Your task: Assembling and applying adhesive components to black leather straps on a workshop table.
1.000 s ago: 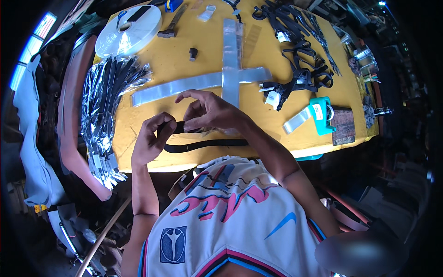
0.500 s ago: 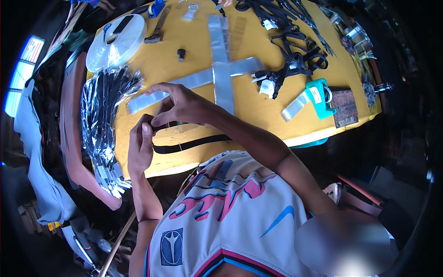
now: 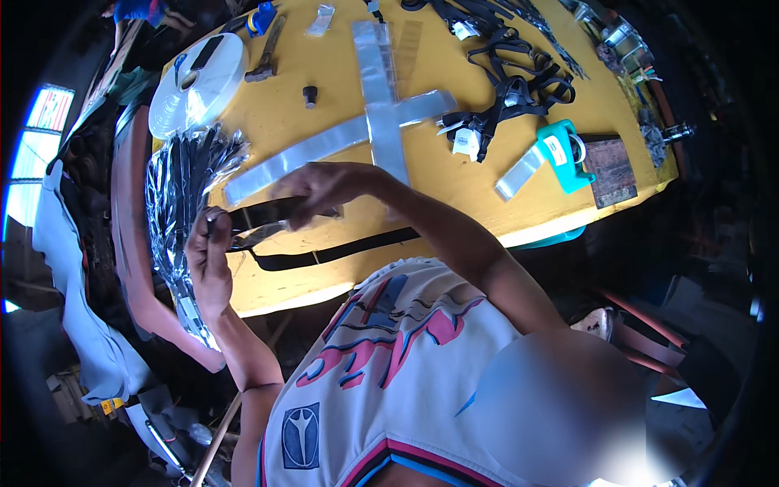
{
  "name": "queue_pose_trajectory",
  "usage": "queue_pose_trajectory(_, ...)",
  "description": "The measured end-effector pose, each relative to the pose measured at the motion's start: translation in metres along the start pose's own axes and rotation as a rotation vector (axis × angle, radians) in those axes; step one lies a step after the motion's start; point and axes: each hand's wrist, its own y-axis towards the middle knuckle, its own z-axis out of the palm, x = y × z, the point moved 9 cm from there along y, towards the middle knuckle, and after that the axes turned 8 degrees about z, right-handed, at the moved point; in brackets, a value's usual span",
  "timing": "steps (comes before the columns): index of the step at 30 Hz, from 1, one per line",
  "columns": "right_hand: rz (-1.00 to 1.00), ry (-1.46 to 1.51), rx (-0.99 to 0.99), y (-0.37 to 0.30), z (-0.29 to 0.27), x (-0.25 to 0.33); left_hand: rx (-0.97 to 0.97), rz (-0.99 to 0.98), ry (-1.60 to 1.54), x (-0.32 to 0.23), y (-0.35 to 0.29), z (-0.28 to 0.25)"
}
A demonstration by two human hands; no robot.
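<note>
My left hand is closed, thumb up, on one end of a black strap over the near left of the yellow table. Beneath the strap shows a shiny, clear strip that looks like plastic. At the strap's other end is my right hand, knuckles up and fingers curled down round it, somewhat blurred by motion. Closer to me, a long black strap length runs along the table towards my right forearm; whether it joins the held piece I cannot tell. A heap of black straps in clear plastic lies beyond my left hand.
Clear tape strips cross on the yellow table. A white reel, a hammer and a small black cylinder lie at the far left. Tangled black straps and a teal tape dispenser are on the right.
My hands have drawn apart, the left one moving left. The strap now stretches between them. My right hand has moved down slightly and turned knuckles up.
</note>
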Motion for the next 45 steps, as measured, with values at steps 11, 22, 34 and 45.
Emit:
queue_pose_trajectory(11,0.242,0.368,-0.047,-0.157,-0.040,-0.177,0.062,0.475,0.838,0.022,-0.032,-0.065)
queue_pose_trajectory(22,0.427,-0.180,-0.470,-0.060,0.015,-0.212,0.019,0.234,0.410,0.077,-0.040,-0.108)
queue_pose_trajectory(34,0.391,0.022,0.138,-0.031,0.033,-0.165,-0.077,0.284,0.021,0.076,-0.043,-0.107)
queue_pose_trajectory(45,0.715,0.140,-0.220,-0.262,-0.108,-0.207,0.293,-0.268,0.241,0.103,-0.027,-0.005)
